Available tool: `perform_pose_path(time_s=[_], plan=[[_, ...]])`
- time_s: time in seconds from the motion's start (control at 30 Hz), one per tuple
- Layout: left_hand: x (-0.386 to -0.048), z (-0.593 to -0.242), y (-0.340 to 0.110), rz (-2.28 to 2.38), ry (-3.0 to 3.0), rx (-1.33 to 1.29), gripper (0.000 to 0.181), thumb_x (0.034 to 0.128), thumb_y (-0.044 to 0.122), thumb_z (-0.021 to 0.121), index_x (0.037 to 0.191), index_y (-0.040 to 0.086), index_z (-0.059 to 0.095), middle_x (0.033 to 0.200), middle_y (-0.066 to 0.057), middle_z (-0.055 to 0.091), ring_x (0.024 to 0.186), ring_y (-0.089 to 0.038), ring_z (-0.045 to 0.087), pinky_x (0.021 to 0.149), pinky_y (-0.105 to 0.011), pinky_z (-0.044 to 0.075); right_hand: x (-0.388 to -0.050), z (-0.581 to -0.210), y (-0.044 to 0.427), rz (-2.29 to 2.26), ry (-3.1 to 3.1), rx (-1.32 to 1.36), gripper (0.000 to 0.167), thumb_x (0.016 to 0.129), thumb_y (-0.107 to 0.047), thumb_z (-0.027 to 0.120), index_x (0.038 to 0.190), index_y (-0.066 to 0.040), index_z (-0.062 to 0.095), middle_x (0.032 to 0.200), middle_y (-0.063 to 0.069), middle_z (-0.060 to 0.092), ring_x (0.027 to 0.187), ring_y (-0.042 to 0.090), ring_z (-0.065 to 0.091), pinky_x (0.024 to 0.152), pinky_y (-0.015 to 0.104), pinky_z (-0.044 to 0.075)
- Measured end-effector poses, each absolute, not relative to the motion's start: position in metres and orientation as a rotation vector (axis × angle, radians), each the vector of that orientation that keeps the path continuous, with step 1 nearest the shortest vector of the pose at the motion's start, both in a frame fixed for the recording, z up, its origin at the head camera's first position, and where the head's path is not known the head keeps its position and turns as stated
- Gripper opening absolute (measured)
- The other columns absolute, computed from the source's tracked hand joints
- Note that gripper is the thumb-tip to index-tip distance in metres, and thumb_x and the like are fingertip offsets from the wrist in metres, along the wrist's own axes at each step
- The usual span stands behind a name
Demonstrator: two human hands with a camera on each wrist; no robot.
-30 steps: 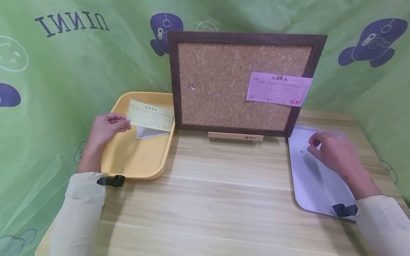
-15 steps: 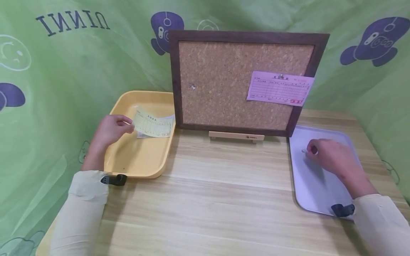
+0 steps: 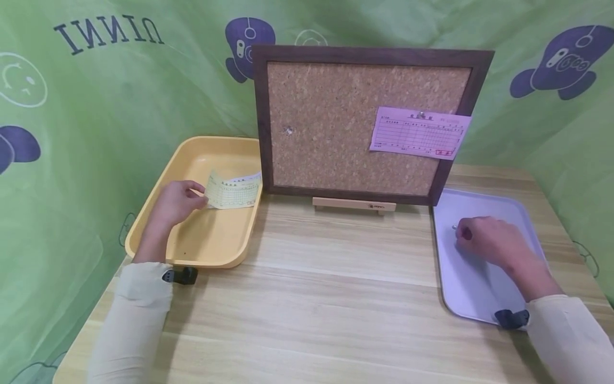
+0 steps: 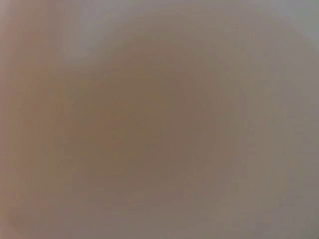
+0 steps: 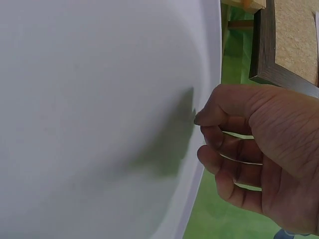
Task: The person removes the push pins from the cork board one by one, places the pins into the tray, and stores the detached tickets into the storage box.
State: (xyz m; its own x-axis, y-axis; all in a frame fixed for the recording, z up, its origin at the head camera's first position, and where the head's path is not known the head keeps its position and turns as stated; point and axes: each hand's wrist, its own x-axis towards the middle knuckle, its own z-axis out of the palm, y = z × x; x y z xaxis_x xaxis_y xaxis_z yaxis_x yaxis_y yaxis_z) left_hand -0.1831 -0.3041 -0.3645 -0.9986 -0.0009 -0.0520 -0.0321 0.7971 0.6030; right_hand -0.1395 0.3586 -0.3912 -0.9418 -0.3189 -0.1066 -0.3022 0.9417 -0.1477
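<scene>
My left hand [image 3: 179, 202] pinches a pale yellow printed slip [image 3: 233, 194] by its left side, inside the yellow tray [image 3: 192, 256]. Behind that slip, part of a white slip [image 3: 248, 177] shows. The left wrist view is only a blur. My right hand [image 3: 489, 240] is low over the grey tray [image 3: 458, 298], thumb and forefinger meeting at a small shiny pin [image 3: 454, 227]. In the right wrist view, the curled right hand [image 5: 249, 149] has its fingertips close to the tray's surface; the pin is too small to make out clearly there.
A framed cork board [image 3: 336, 138] stands on a small wooden stand [image 3: 354, 204] at the back. A pink slip [image 3: 417, 133] is pinned at its right, and a shiny cluster [image 3: 288, 130] sits at its left. Green patterned cloth [image 3: 144, 96] hangs behind the table [image 3: 312, 298].
My left hand has moved down and right, bringing the yellow slip lower into the yellow tray, where it bends. My right hand has come down and left to the pin.
</scene>
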Motion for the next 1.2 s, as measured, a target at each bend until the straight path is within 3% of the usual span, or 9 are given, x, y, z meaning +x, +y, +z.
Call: perform_pose_path(time_s=[0.73, 1.0, 1.2], plan=[[-0.174, -0.376, -0.305, 0.931, 2.905, -0.184, 0.045, 0.0988, 0.018, 0.067, 0.134, -0.009, 0.056, 0.114, -0.032, 0.066, 0.096, -0.040, 0.064, 0.078, -0.044, 0.051, -0.136, -0.399, 0.362, -0.203, 2.951, -0.510, 0.006, 0.088, -0.013, 0.071, 0.084, -0.015, 0.066, 0.072, -0.005, 0.057, 0.065, 0.018, 0.051, 0.056, 0.038, 0.045], [-0.171, -0.375, -0.308, 0.837, 2.930, -0.174, 0.047, 0.0991, 0.024, 0.067, 0.130, -0.011, 0.058, 0.111, -0.031, 0.066, 0.092, -0.038, 0.063, 0.076, -0.044, 0.050, -0.134, -0.398, 0.360, -0.203, 2.943, -0.505, 0.006, 0.088, -0.013, 0.071, 0.084, -0.015, 0.066, 0.071, -0.006, 0.056, 0.064, 0.017, 0.050, 0.055, 0.037, 0.044], [-0.168, -0.374, -0.308, 0.778, 2.938, -0.179, 0.049, 0.0995, 0.028, 0.065, 0.129, -0.011, 0.059, 0.113, -0.032, 0.066, 0.096, -0.040, 0.063, 0.079, -0.049, 0.050, -0.132, -0.398, 0.359, -0.207, 2.962, -0.507, 0.006, 0.088, -0.013, 0.071, 0.085, -0.015, 0.067, 0.071, -0.006, 0.056, 0.064, 0.018, 0.051, 0.056, 0.038, 0.045]])
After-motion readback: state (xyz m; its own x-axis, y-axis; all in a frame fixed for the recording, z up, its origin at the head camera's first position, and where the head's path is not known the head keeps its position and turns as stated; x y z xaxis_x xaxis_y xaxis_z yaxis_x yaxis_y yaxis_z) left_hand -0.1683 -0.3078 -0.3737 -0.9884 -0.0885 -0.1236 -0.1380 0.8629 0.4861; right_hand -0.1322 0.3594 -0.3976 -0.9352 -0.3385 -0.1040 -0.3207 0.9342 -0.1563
